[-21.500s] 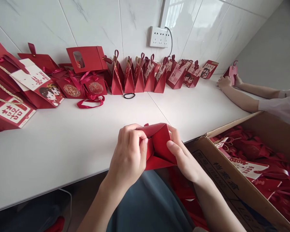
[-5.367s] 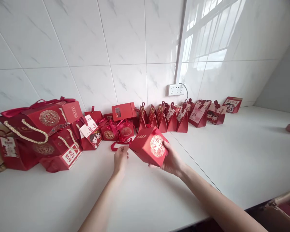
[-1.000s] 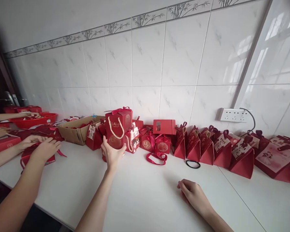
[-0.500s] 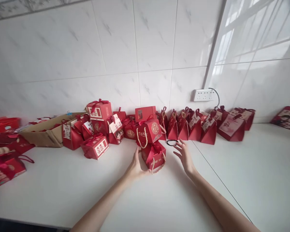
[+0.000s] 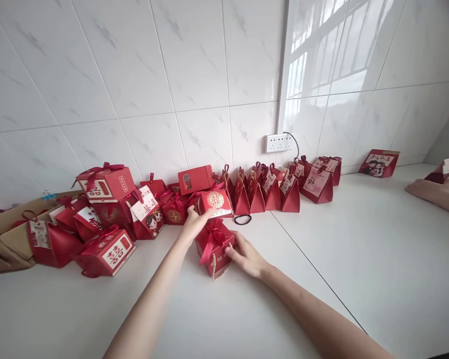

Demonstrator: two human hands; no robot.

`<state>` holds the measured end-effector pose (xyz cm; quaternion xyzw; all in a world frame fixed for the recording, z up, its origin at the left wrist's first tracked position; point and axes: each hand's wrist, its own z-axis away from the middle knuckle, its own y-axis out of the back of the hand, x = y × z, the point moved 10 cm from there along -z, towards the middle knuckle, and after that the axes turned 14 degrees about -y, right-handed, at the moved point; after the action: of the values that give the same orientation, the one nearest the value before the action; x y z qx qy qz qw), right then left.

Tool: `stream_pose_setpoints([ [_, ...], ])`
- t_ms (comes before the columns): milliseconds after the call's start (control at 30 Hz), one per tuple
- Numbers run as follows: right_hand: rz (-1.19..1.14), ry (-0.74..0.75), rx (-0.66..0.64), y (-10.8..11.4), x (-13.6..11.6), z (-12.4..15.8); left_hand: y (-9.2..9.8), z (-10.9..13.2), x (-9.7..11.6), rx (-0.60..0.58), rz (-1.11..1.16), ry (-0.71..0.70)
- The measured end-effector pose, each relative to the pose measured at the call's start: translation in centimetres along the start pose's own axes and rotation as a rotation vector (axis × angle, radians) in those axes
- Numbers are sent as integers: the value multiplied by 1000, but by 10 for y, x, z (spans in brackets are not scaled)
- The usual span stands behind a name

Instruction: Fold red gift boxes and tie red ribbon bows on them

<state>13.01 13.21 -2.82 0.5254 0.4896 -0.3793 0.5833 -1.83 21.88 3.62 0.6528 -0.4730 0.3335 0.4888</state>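
A red gift box with a satin bow and a twisted gold rope handle stands on the table in front of me. My right hand is closed around its right side, thumb on the front. Just behind it is a second red gift box bearing a round gold emblem. My left hand grips that one by its near left corner, the thumb lying across its front; the other fingers are partly hidden. Close behind my right hand, a black band lies on the table.
Triangular red gift boxes line the wall. To the left are stacked red boxes and a cardboard carton. A power strip is on the wall. At far right, another person's hand is beside a red box.
The view has swung right. My right hand has come from near the black band to the front box. My left hand has gone from the front box to the one behind, which has turned.
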Motion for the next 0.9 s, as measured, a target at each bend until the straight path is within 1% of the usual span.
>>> stream_pose_setpoints([
  [100,116,17,-45,-8,-4,2,-4,-13,-10,-37,7,79],
  [200,189,18,-53,-11,-4,1,-6,-20,-28,-66,14,173],
  [267,226,16,-45,-12,-4,0,-10,-18,-37,-115,41,212],
  [333,256,14,-36,-12,-4,-1,-14,-11,-43,-172,85,220],
  [400,275,24,-32,-13,-6,0,-17,-3,-45,-211,132,199],
  [500,289,38,-29,-13,-7,1,-16,3,-45,-226,177,137],
  [700,307,4,-20,-12,-2,0,-21,1,-51,-227,197,35],
  [800,301,6,-47,-13,-3,2,-27,4,-43,-247,198,-22],
  [900,272,20,-96,-17,-4,5,-29,10,-27,-255,166,-99],
])
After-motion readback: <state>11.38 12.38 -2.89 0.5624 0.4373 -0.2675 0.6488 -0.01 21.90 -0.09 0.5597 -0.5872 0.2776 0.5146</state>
